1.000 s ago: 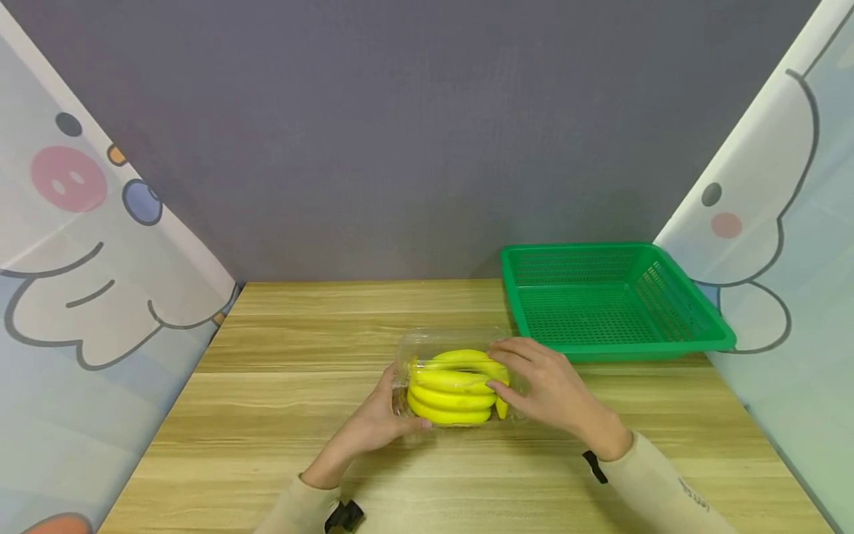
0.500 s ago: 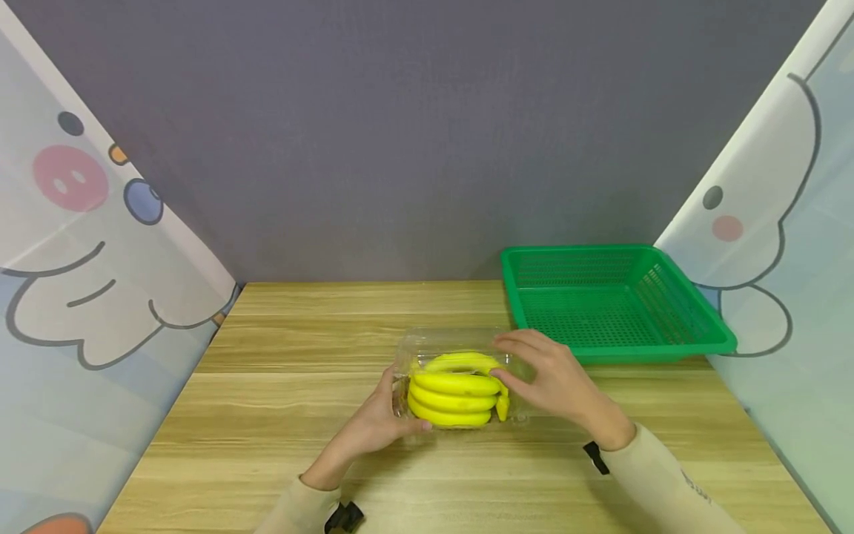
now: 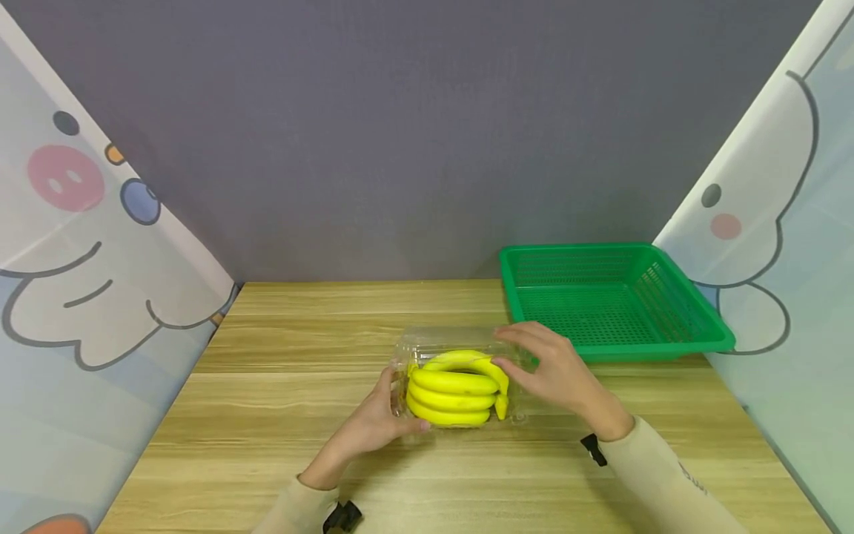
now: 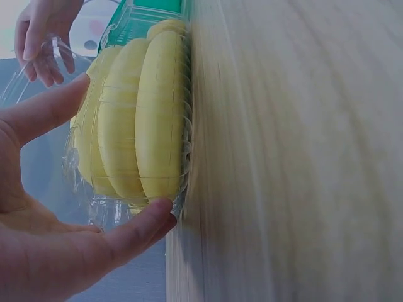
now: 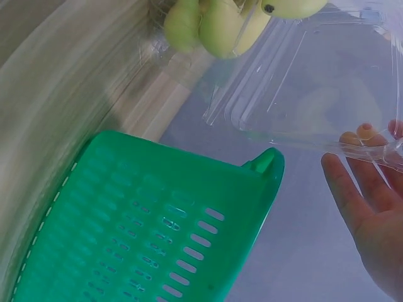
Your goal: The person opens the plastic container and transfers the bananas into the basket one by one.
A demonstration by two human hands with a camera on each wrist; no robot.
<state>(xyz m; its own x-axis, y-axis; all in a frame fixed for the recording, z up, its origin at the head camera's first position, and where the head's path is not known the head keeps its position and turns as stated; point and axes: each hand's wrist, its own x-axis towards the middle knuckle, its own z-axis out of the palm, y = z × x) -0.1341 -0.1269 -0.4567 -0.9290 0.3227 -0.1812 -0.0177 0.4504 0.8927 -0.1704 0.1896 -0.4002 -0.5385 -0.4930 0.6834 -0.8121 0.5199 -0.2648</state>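
A clear plastic clamshell box (image 4: 104, 211) sits on the table, holding several yellow bananas (image 3: 452, 402). My left hand (image 3: 382, 423) grips its left end, thumb and fingers spread over the end wall. The hinged clear lid (image 5: 315, 82) is raised and tilted above the fruit. At its right edge, my right hand (image 3: 557, 374) holds the lid; the right wrist view shows some fingertips through the clear plastic. One banana (image 3: 501, 404) bends down at the right end of the box.
A green perforated basket (image 3: 617, 350) stands at the back right, just behind my right hand. The wooden table (image 3: 300, 326) meets a grey panel (image 3: 400, 148) at the back. Cartoon-printed panels (image 3: 120, 282) flank both sides.
My right hand has shifted slightly up and to the right, and the lid has lifted off the bananas. The left hand stays in place on the box.
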